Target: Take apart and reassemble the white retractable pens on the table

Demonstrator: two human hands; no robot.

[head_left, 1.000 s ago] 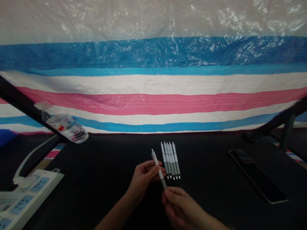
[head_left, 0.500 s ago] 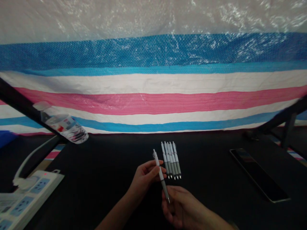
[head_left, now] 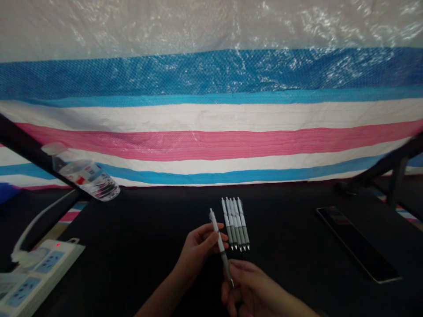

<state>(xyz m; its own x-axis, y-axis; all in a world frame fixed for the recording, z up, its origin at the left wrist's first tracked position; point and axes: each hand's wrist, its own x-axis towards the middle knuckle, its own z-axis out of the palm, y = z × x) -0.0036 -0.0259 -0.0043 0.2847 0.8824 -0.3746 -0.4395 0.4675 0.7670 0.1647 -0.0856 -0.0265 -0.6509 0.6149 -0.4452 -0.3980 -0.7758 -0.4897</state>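
A white pen (head_left: pixel 217 231) with a grey grip slants between my hands above the black table, its clicker end up and its tip toward me. My left hand (head_left: pixel 200 243) pinches the white barrel between thumb and fingers. Lower down, my right hand (head_left: pixel 246 284) is closed on the grey grip (head_left: pixel 227 268) near the metal tip. A dark band shows where the white barrel meets the grip. Just beyond my left fingertips, several similar pens (head_left: pixel 235 224) lie side by side in a row, tips toward me.
A dark phone (head_left: pixel 358 244) lies on the black table (head_left: pixel 291 229) at the right. On the left are a white power strip (head_left: pixel 42 273) with a plugged cable and a tilted clear plastic bottle (head_left: pixel 92 178) by a black bar. A striped sheet (head_left: pixel 211 114) hangs behind.
My right hand has moved slightly toward me with the grey grip. The dark band between barrel and grip is now visible. The whole view has shifted a little; the row of pens is unchanged.
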